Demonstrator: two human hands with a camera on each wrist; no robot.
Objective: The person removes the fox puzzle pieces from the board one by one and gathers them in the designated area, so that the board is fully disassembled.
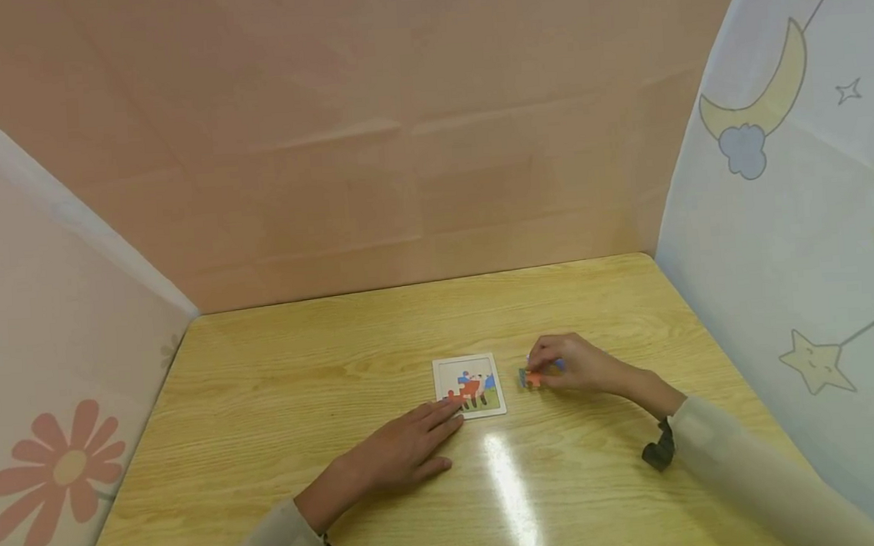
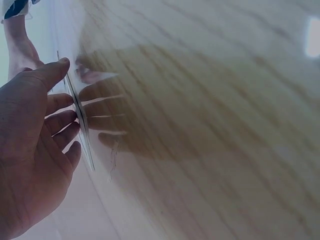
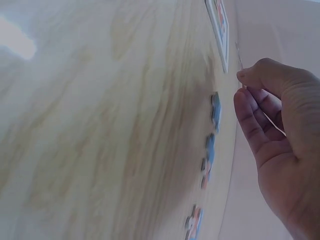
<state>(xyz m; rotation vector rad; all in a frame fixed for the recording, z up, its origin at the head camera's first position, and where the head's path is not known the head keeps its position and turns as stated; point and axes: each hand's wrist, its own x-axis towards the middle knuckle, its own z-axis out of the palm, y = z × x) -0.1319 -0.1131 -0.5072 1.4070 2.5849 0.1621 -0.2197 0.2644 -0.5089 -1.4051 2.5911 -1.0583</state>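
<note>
A square jigsaw board (image 1: pixel 495 409) with a pale frame lies near the middle of the table, a partly assembled animal picture in it. My left hand (image 1: pixel 417 443) reaches to its lower left corner, extended fingertips resting there; in the left wrist view the board (image 2: pixel 83 120) appears edge-on past the fingers. Right of the board, my right hand (image 1: pixel 578 364) pinches a thin jigsaw piece (image 3: pixel 240 56) between thumb and forefinger, raised off the table. Its picture is hard to make out. Loose pieces lie under that hand, among them a blue one (image 3: pixel 215 111) and a blue-and-red one (image 3: pixel 208 160).
Another loose piece (image 3: pixel 194 224) lies lower in the right wrist view. The wooden table (image 1: pixel 299 356) is bounded by a tan cloth wall (image 1: pixel 342 187) behind and printed cloth walls at both sides. Light glares off the table between the forearms.
</note>
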